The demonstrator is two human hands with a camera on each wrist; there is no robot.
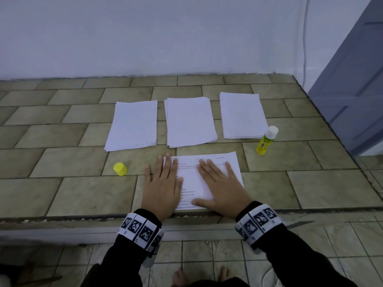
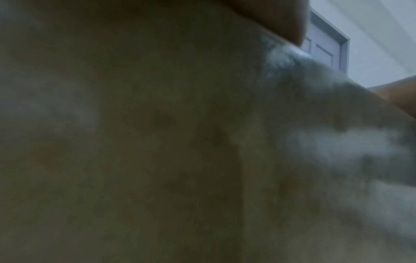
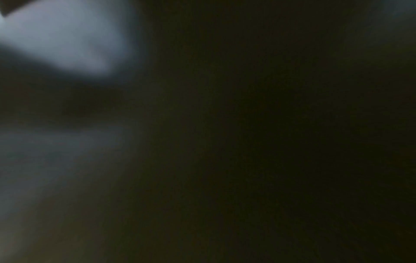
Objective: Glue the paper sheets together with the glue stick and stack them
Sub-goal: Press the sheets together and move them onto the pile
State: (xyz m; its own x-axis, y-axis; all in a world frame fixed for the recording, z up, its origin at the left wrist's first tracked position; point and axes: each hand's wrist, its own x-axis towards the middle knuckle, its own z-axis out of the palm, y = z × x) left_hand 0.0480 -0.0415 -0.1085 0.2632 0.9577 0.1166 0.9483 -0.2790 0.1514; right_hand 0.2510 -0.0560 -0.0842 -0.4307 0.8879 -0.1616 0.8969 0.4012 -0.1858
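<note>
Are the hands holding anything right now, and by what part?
Nothing is gripped. The left hand and right hand lie flat, pressing the printed sheet on the floor.

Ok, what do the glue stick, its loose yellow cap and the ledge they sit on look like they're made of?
Glue stick: most likely plastic, a smooth yellow printed barrel, its white tip probably the bare glue.
Yellow cap: looks like the same smooth, evenly coloured plastic.
Ledge: seemingly ceramic or stone tile, mottled olive-tan rectangles with dark grout lines and a dull sheen.
</note>
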